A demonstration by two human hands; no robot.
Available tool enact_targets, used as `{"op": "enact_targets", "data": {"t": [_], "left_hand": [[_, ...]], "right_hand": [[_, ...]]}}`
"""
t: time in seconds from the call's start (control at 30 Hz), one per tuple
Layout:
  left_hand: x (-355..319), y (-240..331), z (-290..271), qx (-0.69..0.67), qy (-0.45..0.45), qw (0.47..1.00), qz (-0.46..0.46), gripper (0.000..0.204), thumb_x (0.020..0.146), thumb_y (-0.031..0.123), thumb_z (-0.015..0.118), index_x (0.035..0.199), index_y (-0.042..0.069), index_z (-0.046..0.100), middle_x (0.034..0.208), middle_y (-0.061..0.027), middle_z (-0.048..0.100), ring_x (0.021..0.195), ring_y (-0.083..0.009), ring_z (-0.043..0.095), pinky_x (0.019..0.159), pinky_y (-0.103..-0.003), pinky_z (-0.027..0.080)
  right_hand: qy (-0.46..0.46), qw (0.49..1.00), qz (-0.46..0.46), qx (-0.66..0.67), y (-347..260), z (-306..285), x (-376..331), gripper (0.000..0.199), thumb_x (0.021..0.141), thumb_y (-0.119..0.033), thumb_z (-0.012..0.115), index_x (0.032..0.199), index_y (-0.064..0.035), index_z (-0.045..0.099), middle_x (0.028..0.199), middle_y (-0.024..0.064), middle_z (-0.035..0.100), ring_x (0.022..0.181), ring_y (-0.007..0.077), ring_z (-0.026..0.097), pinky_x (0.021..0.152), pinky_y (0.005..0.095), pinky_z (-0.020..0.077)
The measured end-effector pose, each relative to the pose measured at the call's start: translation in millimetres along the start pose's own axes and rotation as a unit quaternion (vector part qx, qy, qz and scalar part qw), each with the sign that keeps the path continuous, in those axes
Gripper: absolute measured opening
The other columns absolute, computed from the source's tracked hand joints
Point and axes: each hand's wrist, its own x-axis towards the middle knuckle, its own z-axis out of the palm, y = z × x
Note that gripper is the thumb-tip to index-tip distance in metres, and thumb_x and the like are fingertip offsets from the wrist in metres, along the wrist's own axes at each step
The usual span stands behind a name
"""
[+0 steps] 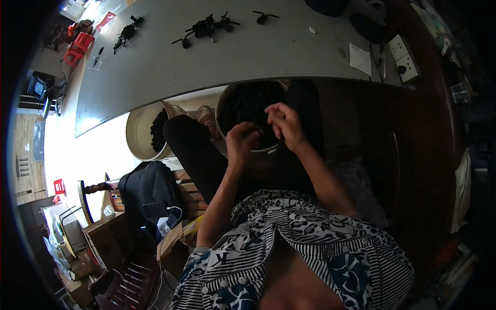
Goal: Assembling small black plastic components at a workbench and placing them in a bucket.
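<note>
My left hand (242, 143) is above the near side of a pale bucket (270, 150) between my knees. Its fingers are curled together, and what they hold, if anything, is lost against the dark background. Just to its right and slightly higher, my right hand (287, 125) has loosely bent fingers that stand apart, with nothing visible in them. Dark pieces (250, 101) fill the bucket below both hands; their single shapes cannot be made out. The hands do not touch each other.
A grey table (206, 67) spans the far side, bearing small black clip-like parts (206, 27). To the left stands a second pale bucket (135, 132) with black pieces. A chair with a dark bag (150, 191) and cardboard boxes (111, 237) are at the lower left.
</note>
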Motion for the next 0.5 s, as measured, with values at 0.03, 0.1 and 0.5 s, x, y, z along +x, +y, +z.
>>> {"op": "enact_targets", "data": {"t": [0.03,0.1,0.5], "left_hand": [[-4,1,2,0.107,-0.026,0.994,-0.011,0.016,0.075,0.005,0.061,0.089,-0.002,0.06,0.081,-0.0059,0.058,0.06,-0.012,0.056,0.053,-0.024,0.045],[-9,2,5,0.201,-0.02,0.977,0.073,0.017,0.069,0.0,0.064,0.086,-0.003,0.061,0.086,-0.0078,0.058,0.063,-0.0135,0.057,0.054,-0.027,0.045],[0,21,0,-0.124,-0.102,0.984,-0.075,0.013,0.08,-0.001,0.055,0.094,-0.002,0.056,0.078,-0.0082,0.062,0.065,-0.0137,0.061,0.061,-0.022,0.051]], "right_hand": [[-0.026,0.995,0.023,-0.088,-6,4,-9,0.017,0.087,-0.019,0.055,0.081,-0.0027,0.057,0.067,0.002,0.055,0.046,0.0058,0.044,0.042,0.02,0.0353],[-0.04,0.996,0.053,-0.052,-2,7,-14,0.01,0.082,-0.012,0.061,0.08,-0.0045,0.056,0.063,-0.0015,0.051,0.044,0.0033,0.041,0.038,0.0175,0.031],[-0.167,0.986,-0.004,-0.011,-17,-7,-12,0.022,0.086,-0.027,0.059,0.075,-0.0098,0.051,0.06,-0.0063,0.044,0.044,0.0007,0.036,0.04,0.0165,0.0286]]}}
